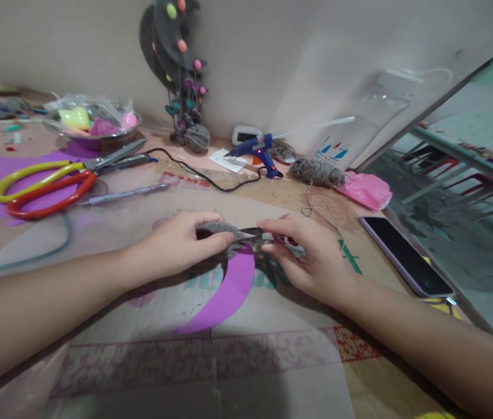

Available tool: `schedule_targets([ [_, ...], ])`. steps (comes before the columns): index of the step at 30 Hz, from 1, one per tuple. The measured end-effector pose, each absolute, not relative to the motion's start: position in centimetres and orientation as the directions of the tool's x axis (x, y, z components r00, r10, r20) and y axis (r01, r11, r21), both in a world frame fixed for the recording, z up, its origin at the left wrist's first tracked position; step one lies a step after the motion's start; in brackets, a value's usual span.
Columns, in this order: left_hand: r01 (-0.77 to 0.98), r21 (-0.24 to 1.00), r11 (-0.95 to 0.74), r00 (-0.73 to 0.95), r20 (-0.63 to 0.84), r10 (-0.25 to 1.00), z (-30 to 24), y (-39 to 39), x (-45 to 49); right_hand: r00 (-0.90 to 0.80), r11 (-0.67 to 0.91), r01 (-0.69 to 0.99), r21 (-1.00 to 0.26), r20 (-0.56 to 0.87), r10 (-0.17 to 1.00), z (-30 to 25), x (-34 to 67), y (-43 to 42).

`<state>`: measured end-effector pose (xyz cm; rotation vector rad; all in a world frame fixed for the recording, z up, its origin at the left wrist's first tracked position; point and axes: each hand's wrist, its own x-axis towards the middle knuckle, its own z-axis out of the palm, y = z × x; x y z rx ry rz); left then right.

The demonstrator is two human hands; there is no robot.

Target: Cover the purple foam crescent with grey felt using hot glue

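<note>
Thumb and fingers of my left hand (185, 241) pinch a grey felt-like piece (220, 228) above the table. From its right end a curved purple strip (235, 285) hangs down towards me, tapering to a point. My right hand (311, 256) is closed around a small pair of scissors (253, 234). Their blades point left and meet the grey piece and the top of the purple strip, close to my left thumb. The scissors' handles are mostly hidden by my right fingers.
Behind my hands lie large red-and-yellow-handled scissors (50, 180), a pen (128, 194), a blue glue gun (257, 152) with a black cord, and grey yarn (316, 173). A phone (406, 256) rests at right near the table edge. A felt moon decoration (174, 41) hangs against the wall.
</note>
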<state>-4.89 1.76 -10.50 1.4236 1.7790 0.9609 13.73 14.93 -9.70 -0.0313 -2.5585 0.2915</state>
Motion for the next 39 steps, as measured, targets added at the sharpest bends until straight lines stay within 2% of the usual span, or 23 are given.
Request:
schedule_targets([
  [5, 0.544, 0.834, 0.096, -0.129, -0.03, 0.991, -10.5, 1.8, -4.9, -0.832, 0.977, -0.02, -0.212, 0.545, 0.101, -10.1, 13.9, 14.9],
  [9, 0.562, 0.825, 0.059, -0.072, -0.022, 0.997, -10.5, 1.8, -4.9, -0.878, 0.964, 0.05, -0.261, 0.449, 0.166, -10.4, 13.9, 14.6],
  [13, 0.529, 0.845, 0.074, -0.114, -0.016, 0.993, -10.5, 1.8, -4.9, -0.88, 0.951, 0.093, -0.296, 0.423, 0.218, -10.5, 13.9, 14.4],
  [17, 0.473, 0.876, 0.095, -0.161, -0.021, 0.987, -10.8, 1.8, -4.9, -0.867, 0.95, 0.059, -0.306, 0.456, 0.201, -10.3, 13.9, 14.6],
  [21, 0.456, 0.886, 0.086, -0.193, 0.003, 0.981, -11.3, 1.8, -5.0, -0.886, 0.924, 0.065, -0.377, 0.404, 0.227, -10.4, 13.8, 14.6],
  [24, 0.431, 0.902, 0.013, -0.21, 0.086, 0.974, -11.5, 1.9, -5.1, -0.878, 0.899, 0.058, -0.434, 0.406, 0.253, -10.6, 13.7, 14.4],
  [26, 0.432, 0.899, -0.071, -0.259, 0.199, 0.945, -11.4, 1.9, -5.1, -0.875, 0.887, 0.067, -0.456, 0.401, 0.272, -10.7, 13.6, 14.3],
  [30, 0.61, 0.779, -0.145, -0.314, 0.406, 0.858, -10.7, 1.7, -5.1, -0.883, 0.87, 0.094, -0.484, 0.364, 0.298, -10.7, 13.6, 14.3],
  [35, 0.737, 0.653, -0.177, -0.201, 0.462, 0.864, -10.2, 1.3, -4.6, -0.885, 0.883, 0.101, -0.459, 0.364, 0.291, -10.8, 13.7, 14.4],
  [39, 0.742, 0.636, -0.21, -0.164, 0.477, 0.863, -10.2, 1.2, -4.4, -0.896, 0.879, 0.126, -0.459, 0.327, 0.3, -10.8, 13.7, 14.4],
])
